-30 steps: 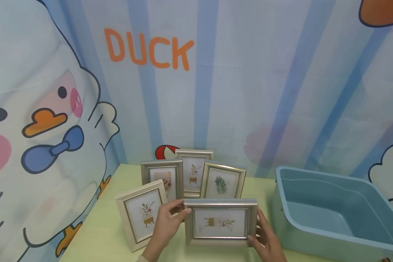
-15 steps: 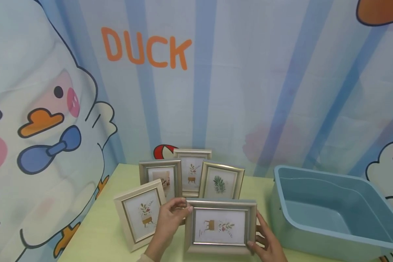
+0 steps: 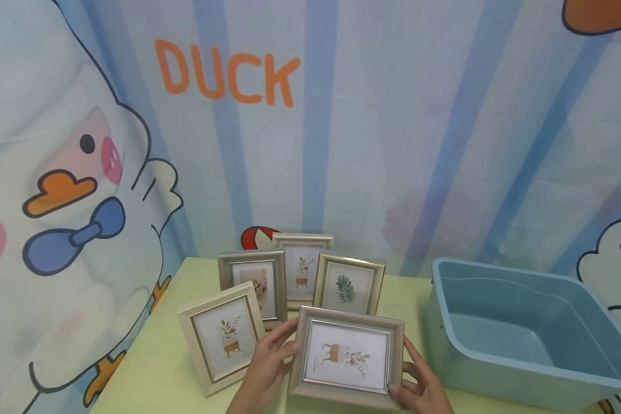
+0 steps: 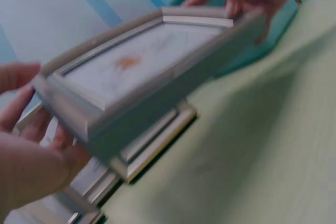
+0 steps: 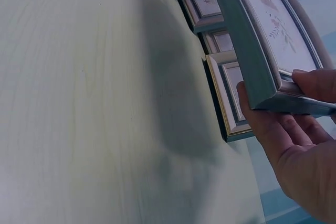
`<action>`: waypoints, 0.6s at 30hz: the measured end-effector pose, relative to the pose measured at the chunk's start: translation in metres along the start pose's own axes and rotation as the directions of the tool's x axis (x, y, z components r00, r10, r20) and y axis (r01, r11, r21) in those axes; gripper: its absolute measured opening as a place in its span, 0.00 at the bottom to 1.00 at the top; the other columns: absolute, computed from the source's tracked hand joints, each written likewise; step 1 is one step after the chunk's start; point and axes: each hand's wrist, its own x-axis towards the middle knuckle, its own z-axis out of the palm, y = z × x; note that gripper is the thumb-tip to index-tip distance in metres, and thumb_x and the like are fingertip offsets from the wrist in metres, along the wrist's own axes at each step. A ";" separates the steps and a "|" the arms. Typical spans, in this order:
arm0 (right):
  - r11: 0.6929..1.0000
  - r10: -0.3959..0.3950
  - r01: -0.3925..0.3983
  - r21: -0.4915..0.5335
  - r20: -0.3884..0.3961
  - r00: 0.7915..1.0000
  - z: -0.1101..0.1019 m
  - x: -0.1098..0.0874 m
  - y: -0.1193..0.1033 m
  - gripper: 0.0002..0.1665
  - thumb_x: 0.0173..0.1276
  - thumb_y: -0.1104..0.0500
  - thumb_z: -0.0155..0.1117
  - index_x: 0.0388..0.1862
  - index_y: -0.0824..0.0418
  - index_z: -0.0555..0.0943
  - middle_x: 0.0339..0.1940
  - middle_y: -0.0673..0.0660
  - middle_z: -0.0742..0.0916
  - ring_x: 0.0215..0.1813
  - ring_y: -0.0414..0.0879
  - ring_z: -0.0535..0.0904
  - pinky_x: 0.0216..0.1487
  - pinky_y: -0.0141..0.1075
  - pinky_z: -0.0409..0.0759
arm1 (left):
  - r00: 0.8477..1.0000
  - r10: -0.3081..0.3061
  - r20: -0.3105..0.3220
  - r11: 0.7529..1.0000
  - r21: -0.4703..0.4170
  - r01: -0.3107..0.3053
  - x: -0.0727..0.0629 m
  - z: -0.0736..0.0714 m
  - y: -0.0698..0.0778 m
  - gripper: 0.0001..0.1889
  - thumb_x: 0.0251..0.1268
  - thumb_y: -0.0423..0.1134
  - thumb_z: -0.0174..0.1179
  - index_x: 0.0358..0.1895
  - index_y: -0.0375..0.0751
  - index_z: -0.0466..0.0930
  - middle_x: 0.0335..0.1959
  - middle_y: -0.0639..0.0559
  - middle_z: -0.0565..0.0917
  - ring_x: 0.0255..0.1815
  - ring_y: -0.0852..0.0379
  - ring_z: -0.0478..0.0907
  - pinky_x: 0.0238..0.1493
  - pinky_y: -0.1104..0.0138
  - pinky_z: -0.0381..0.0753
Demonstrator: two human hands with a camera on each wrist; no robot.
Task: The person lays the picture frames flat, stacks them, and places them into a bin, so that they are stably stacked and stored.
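A silvery-beige picture frame (image 3: 348,357) hangs at the lower centre of the head view, held aloft by both short ends, face tilted upward, its white potted-plant print (image 3: 333,352) turned sideways.

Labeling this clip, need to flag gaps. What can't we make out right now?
- Held frame: back, turned away in every view.
- Its picture: details blurred, left wrist view.
- Leaf frame: bottom edge, head view, covered by the held frame.
- Tub: right end, head view, cut off by the right edge.
- Left hand: part of it, left wrist view, cut off by the left edge.
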 end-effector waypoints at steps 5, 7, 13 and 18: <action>0.996 -0.078 0.071 0.062 0.117 0.990 -0.010 -0.002 0.004 0.53 0.66 0.71 0.61 0.75 0.23 0.55 0.50 0.44 0.85 0.49 0.41 0.86 0.47 0.37 0.87 | 0.976 -0.014 0.216 0.992 0.128 -0.014 -0.005 -0.016 -0.004 0.42 0.63 0.24 0.59 0.79 0.33 0.49 0.81 0.37 0.53 0.52 0.62 0.78 0.50 0.68 0.85; 0.995 -0.072 0.060 0.080 0.148 0.986 -0.013 -0.002 0.006 0.52 0.66 0.71 0.61 0.70 0.19 0.58 0.49 0.43 0.86 0.49 0.40 0.86 0.47 0.36 0.87 | 0.968 -0.006 0.252 0.982 0.183 -0.041 -0.006 -0.021 -0.006 0.43 0.62 0.24 0.61 0.79 0.32 0.49 0.80 0.34 0.52 0.48 0.62 0.78 0.45 0.69 0.86; 0.991 0.055 -0.077 0.111 0.187 0.981 -0.015 -0.005 0.017 0.51 0.64 0.70 0.61 0.60 0.11 0.63 0.46 0.51 0.85 0.45 0.43 0.87 0.47 0.37 0.87 | 0.975 -0.047 0.218 0.964 0.267 -0.013 -0.007 -0.028 -0.018 0.43 0.59 0.24 0.64 0.77 0.31 0.51 0.78 0.29 0.53 0.40 0.63 0.79 0.41 0.66 0.88; 0.992 0.107 -0.116 0.040 0.180 0.978 -0.014 -0.004 0.029 0.50 0.63 0.68 0.63 0.56 0.07 0.63 0.43 0.54 0.80 0.37 0.39 0.86 0.42 0.34 0.86 | 0.982 -0.135 0.129 0.970 0.218 0.104 -0.008 -0.035 -0.033 0.44 0.55 0.22 0.59 0.78 0.33 0.52 0.77 0.30 0.57 0.47 0.50 0.85 0.46 0.51 0.88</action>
